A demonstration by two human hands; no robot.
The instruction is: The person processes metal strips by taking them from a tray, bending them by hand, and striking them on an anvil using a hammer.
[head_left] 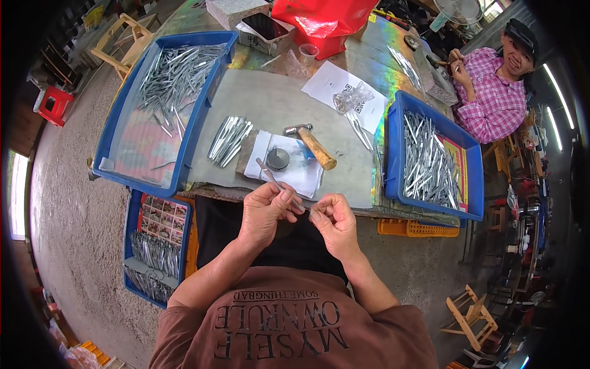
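Note:
My left hand [266,212] is closed around a slim metal strip [268,173], whose flat end points away from me toward a round dark metal block [278,160]. My right hand [335,224] is pinched at the strip's near end; its fingertips hide what exactly they grip. The block sits on a pad of white paper [299,178] at the table's front edge. Beside it lies a hammer [318,148] with a wooden handle and metal head. Left of the pad is a small pile of silvery metal strips [230,141].
Blue trays with metal strips flank me at left [185,147] and right [401,198]. Below the left one is another blue tray [127,246]. Farther back are a red bag [319,24], a white box [270,42] and paper sheets [319,86]. A co-worker [495,92] sits at the far right.

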